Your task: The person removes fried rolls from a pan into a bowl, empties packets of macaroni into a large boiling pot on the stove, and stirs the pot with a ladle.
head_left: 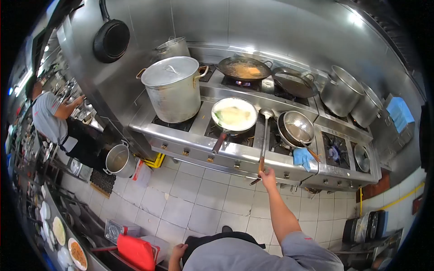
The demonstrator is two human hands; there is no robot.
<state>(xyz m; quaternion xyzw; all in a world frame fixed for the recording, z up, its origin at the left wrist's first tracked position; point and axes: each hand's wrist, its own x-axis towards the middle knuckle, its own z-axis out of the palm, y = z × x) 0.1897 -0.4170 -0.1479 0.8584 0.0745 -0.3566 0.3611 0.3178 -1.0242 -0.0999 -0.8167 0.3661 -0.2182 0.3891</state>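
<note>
My right hand (267, 177) is closed round the wooden handle of a long ladle (265, 135), whose bowl rests at the stove's middle. Left of the ladle, a pan (234, 114) with pale, creamy food and a bit of green sits on a front burner. To its right are stacked metal strainers (298, 128) and a blue cloth (302, 159). My left hand (178, 251) hangs low by my waist, its fingers curled; what it holds, if anything, cannot be made out. Behind, a wok (244, 68) with oil and an orange-brown piece stands over a flame.
A large lidded pot (173, 90) occupies the stove's left. Another wok (294, 82) and tall pots (342, 91) line the back right. One right burner (333, 153) burns blue. A person (49, 117) works at far left. Near my left are a red lid (135, 253) and plated food (77, 254).
</note>
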